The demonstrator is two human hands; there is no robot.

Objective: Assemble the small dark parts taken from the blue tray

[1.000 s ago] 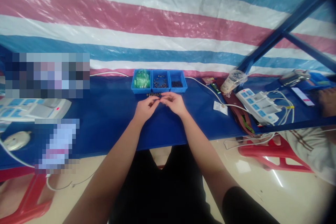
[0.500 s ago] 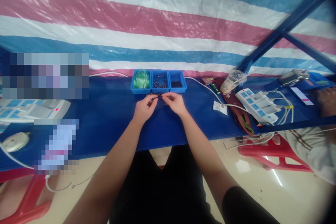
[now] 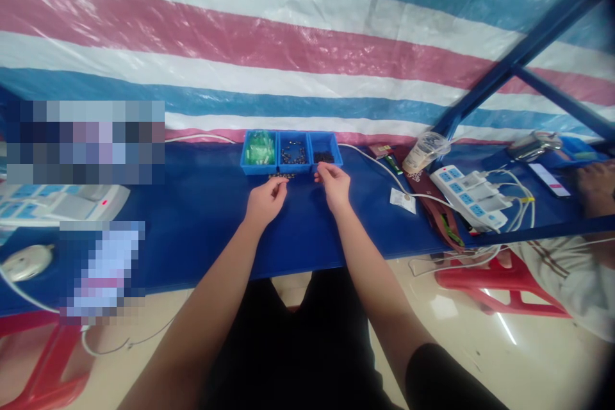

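My left hand (image 3: 267,202) is closed in a pinch above the blue table, just in front of the bins. What its fingertips hold is too small to make out. My right hand (image 3: 335,186) has its fingers pressed together at the front edge of the right blue bin (image 3: 338,148), which holds small dark pieces (image 3: 323,157). Anything between those fingers is hidden. Small shiny metal pieces (image 3: 294,157) lie in the middle blue bin (image 3: 295,168). The left blue bin (image 3: 260,170) contains a green plastic bag (image 3: 260,146). A row of tiny pieces (image 3: 283,175) lies before the bins.
To the right are a plastic cup (image 3: 425,152), a brown strap (image 3: 435,208), a white packet (image 3: 402,200) and a power strip (image 3: 468,198) with cables. Another person's hand (image 3: 596,179) is near a phone (image 3: 550,179). A blue metal frame (image 3: 485,86) slants at right.
My hands were together at a small dark piece in front of the bins. My right hand has moved right and away, to the right bin; my left hand has stayed nearly in place.
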